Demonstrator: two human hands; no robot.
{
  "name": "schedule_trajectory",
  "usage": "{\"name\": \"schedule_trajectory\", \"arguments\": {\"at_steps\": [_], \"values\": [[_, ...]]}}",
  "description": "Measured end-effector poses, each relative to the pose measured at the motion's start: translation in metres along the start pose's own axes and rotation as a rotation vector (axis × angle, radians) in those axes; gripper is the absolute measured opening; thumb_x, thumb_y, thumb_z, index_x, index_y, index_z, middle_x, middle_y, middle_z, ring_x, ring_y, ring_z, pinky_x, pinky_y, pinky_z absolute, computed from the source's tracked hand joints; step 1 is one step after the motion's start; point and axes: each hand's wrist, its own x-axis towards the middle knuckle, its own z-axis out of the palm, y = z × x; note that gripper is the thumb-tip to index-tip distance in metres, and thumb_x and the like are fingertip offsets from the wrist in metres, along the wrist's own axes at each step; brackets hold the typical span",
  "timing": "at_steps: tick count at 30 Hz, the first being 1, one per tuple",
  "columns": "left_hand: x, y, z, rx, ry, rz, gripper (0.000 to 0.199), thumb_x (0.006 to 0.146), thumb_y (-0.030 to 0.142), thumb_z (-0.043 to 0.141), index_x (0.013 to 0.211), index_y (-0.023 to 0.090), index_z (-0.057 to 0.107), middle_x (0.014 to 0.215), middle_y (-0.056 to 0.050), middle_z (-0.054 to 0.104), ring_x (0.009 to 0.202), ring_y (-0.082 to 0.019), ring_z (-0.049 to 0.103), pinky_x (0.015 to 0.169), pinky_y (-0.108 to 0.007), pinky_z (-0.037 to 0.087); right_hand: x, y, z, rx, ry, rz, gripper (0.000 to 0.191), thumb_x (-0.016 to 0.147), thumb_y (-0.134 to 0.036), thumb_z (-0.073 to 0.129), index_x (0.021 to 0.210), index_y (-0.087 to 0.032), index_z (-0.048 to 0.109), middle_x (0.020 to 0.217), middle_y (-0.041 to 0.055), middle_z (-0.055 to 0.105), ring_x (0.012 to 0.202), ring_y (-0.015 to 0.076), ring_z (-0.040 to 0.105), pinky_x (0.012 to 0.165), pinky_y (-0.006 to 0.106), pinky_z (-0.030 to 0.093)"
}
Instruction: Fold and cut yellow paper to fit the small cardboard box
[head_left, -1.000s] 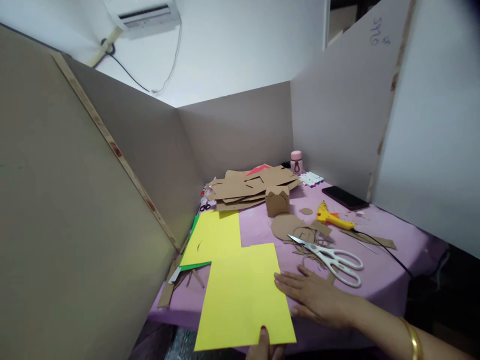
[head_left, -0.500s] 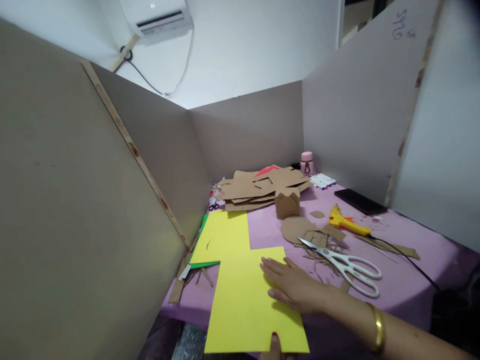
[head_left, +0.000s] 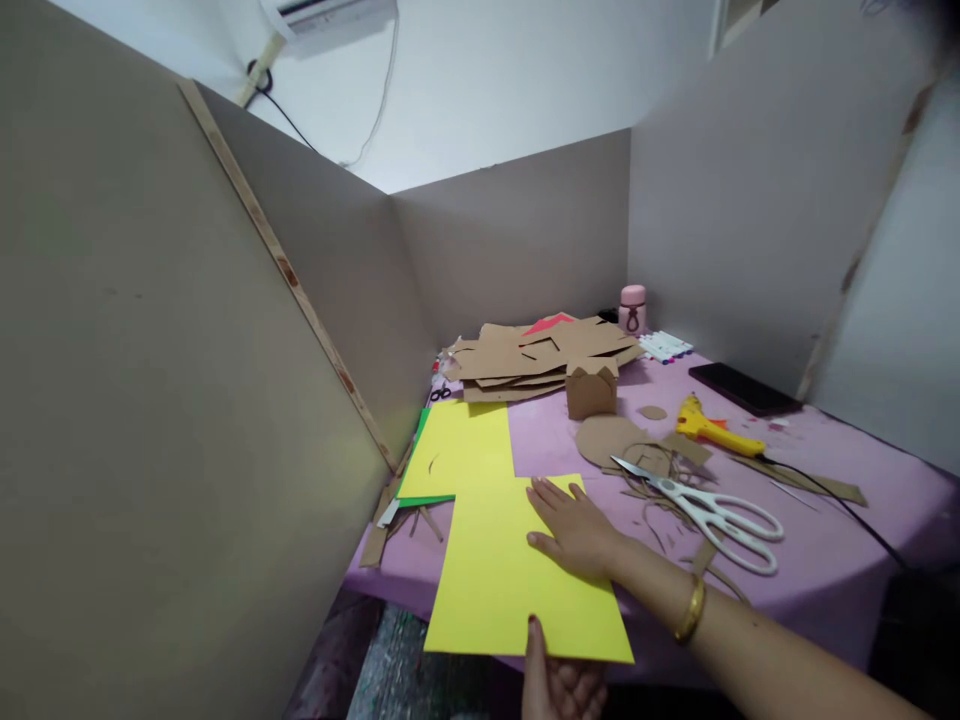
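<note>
Right hand [head_left: 574,525] lies flat and spread on the upper right part of the near yellow sheet [head_left: 495,580], palm down, fingers pointing left and far, a gold bangle [head_left: 691,610] on its wrist. Left hand [head_left: 559,678] comes up from the near edge of the head view, its thumb laid over the sheet's near edge and the other fingers under it, so it pinches the paper there. This sheet lies on the purple table cover [head_left: 825,540] with its near edge overhanging the table; a 2nd yellow sheet [head_left: 461,445] lies just beyond it to the left, over a green sheet [head_left: 420,497]. White-handled scissors [head_left: 709,510] rest to the right among brown cardboard scraps [head_left: 615,440], with a yellow glue gun [head_left: 712,428] farther right, a small cardboard box [head_left: 592,388] and a stack of cardboard pieces [head_left: 536,358] at the far side, plus markers [head_left: 665,346], a pink bottle [head_left: 632,308] and a dark phone [head_left: 742,388]. To handle the sheet well, I judge the flat palm should keep even pressure so the paper cannot skate on the cloth, while the pinching hand stays light enough not to crease the edge.
</note>
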Motion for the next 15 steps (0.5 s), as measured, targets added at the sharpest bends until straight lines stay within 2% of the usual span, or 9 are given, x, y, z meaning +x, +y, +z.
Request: {"name": "schedule_trajectory", "arguments": {"at_steps": [3, 5, 7, 12, 15], "values": [[0.004, 0.000, 0.011, 0.034, 0.010, 0.059, 0.054, 0.090, 0.040, 0.045, 0.132, 0.007, 0.039, 0.074, -0.009, 0.075, 0.061, -0.022, 0.069, 0.066, -0.031, 0.046, 0.000, 0.001, 0.000, -0.003, 0.014, -0.004, 0.072, 0.090, -0.052, 0.029, 0.146, -0.007, 0.019, 0.155, 0.0161, 0.013, 0.143, 0.0275, 0.009, 0.112, 0.056, 0.008], [0.007, -0.003, 0.013, 0.066, 0.010, 0.128, 0.054, 0.089, 0.032, 0.049, 0.135, 0.006, 0.036, 0.070, -0.007, 0.075, 0.061, -0.022, 0.069, 0.066, -0.031, 0.046, 0.000, 0.001, 0.000, -0.004, 0.022, -0.009, 0.072, 0.091, -0.053, 0.028, 0.147, -0.008, 0.019, 0.156, 0.0153, 0.013, 0.143, 0.0268, 0.009, 0.112, 0.055, 0.008], [0.008, -0.006, 0.010, 0.092, -0.013, 0.153, 0.053, 0.089, 0.032, 0.049, 0.133, 0.004, 0.037, 0.069, -0.009, 0.075, 0.063, -0.024, 0.070, 0.068, -0.031, 0.046, -0.001, 0.002, 0.000, -0.002, 0.027, -0.014, 0.072, 0.091, -0.054, 0.028, 0.147, -0.010, 0.018, 0.156, 0.0144, 0.012, 0.143, 0.0260, 0.008, 0.113, 0.054, 0.007], [0.007, -0.010, 0.000, 0.132, -0.014, 0.067, 0.041, 0.089, 0.039, 0.046, 0.111, 0.006, 0.055, 0.076, -0.014, 0.076, 0.069, -0.023, 0.071, 0.071, -0.030, 0.044, 0.001, 0.006, 0.003, 0.008, 0.044, -0.020, 0.068, 0.093, -0.054, 0.031, 0.146, -0.014, 0.019, 0.156, 0.0135, 0.015, 0.143, 0.0270, 0.009, 0.113, 0.053, 0.007], [0.009, -0.020, 0.007, 0.229, -0.066, 0.037, 0.048, 0.073, 0.055, 0.062, 0.090, 0.010, 0.062, 0.080, -0.015, 0.075, 0.077, -0.025, 0.070, 0.068, -0.030, 0.042, 0.003, 0.008, 0.005, 0.007, 0.057, -0.022, 0.067, 0.093, -0.054, 0.033, 0.146, -0.016, 0.020, 0.156, 0.0123, 0.017, 0.143, 0.0277, 0.010, 0.113, 0.054, 0.007]]}}
